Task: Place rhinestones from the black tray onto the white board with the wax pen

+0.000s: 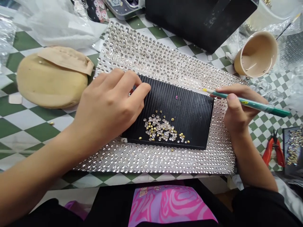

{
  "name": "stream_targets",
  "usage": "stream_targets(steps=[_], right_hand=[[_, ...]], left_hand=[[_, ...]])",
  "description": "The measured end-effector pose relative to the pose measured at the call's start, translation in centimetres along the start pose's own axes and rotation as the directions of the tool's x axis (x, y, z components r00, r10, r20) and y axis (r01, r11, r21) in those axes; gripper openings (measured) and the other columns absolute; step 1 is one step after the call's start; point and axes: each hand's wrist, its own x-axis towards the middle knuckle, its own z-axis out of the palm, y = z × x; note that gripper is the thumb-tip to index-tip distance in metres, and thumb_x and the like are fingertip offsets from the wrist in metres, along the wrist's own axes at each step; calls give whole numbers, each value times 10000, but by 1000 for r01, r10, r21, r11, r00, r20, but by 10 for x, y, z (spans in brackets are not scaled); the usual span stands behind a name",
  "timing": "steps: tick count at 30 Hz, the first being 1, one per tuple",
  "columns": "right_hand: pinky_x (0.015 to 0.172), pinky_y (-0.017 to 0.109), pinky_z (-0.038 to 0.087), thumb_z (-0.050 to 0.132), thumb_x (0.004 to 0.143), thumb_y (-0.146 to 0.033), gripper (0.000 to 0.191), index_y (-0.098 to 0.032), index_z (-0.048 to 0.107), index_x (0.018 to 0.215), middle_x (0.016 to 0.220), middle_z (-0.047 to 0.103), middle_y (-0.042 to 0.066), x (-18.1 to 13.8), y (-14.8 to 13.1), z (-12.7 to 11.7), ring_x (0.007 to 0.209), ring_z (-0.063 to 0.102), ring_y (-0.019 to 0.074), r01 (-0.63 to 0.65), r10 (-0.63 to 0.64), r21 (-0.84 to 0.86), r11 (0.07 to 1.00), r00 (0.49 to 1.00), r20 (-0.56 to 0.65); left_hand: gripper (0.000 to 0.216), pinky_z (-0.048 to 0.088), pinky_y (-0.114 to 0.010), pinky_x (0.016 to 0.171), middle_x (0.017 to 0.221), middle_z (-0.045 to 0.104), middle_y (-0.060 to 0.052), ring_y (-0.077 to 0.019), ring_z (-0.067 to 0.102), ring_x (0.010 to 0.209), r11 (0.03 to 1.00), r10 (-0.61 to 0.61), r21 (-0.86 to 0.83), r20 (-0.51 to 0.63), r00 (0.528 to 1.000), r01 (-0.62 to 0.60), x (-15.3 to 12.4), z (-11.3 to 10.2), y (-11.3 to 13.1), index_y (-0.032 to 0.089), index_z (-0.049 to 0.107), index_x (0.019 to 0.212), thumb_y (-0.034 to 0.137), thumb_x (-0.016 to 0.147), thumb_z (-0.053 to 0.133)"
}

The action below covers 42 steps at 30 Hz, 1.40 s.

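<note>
My right grip (237, 114) pinches a slim green pencil (258, 106); my left grip's (112, 102) state I can't tell. Bumping the ribbed black rectangular tray (189, 113) could spill its loose clear-and-gold rhinestones (163, 126) onto the silvery studded sheet (161, 159) beneath.

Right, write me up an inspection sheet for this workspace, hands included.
Surface: green and white checkered tabletop.
Job's things: white rhinestone-studded sheet; on it, black ridged rectangular tray with loose clear and gold rhinestones.
Clutter: beige round cup, red-handled pliers, yellow oval padded object, black box.
Grips: left hand over the tray's left end, anything held is hidden; right hand holds green pen-like tool.
Cables: nothing seen.
Surroundings: black clothing with pink and purple swirled panel.
</note>
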Motion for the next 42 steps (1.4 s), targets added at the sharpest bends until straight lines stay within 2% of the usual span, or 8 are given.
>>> stream_targets(steps=[4,8,13,20,27,32,35,42], right_hand=[[587,394,498,704,975,-274,259,-380,892,1118,848,824,-2,2,-21,-1,689,698,210,38,-57,113,993,984,168],[632,381,581,695,960,-167,332,-309,840,1222,887,832,10,-1,-56,7,695,708,186,20,-122,205,979,860,496],[663,317,585,647,997,-153,237,-238,810,1147,866,821,16,-12,-60,23,715,693,145,7,-136,235,972,833,536],[679,312,590,639,973,-131,262,-238,804,1147,906,841,18,-12,-55,24,721,700,141,23,-148,224,974,814,561],[679,328,598,655,994,-165,273,-248,822,1194,898,848,16,-16,-55,26,698,729,141,10,-157,295,955,864,479],[585,348,571,697,989,-226,268,-322,896,1142,876,852,16,-8,-42,18,710,771,180,-44,15,245,969,993,119],[595,296,593,713,966,-189,237,-292,909,1049,874,855,6,1,-27,13,744,810,161,-31,42,146,989,996,-75],[674,247,631,734,1034,-250,166,-274,893,1072,936,866,20,5,0,9,816,831,152,-94,94,12,996,996,3]], left_hand=[[233,684,-518,906,1160,711,-91,-335,765,1160,999,-15,-52,-6,1000,15,0,2,-1,212,637,1169,232,1123,409],[226,686,-525,954,1191,719,-77,-333,763,1204,996,-24,-84,-19,1000,22,0,3,-1,223,641,1196,226,1117,429],[269,703,-505,892,1151,723,-76,-328,786,1164,999,-9,-32,-11,1000,9,2,0,1,198,649,1154,234,1135,383],[334,668,-579,1009,1245,725,-81,-368,743,1298,993,-38,-108,22,999,41,1,-1,1,195,671,1240,251,1141,357],[295,674,-484,880,1165,716,-89,-325,770,1152,1000,-1,-25,-3,1000,1,3,1,1,188,645,1173,229,1137,355],[273,613,-540,1052,1282,718,-78,-345,723,1285,987,-58,-146,32,998,62,-3,3,-3,231,657,1273,247,1122,430],[294,575,-569,1124,1344,710,-77,-358,695,1343,980,-61,-186,41,997,68,-6,4,-5,247,649,1332,241,1110,457],[275,629,-539,1042,1287,719,-83,-349,725,1281,991,-30,-127,-3,1000,29,-7,5,-5,243,638,1315,240,1115,450]])
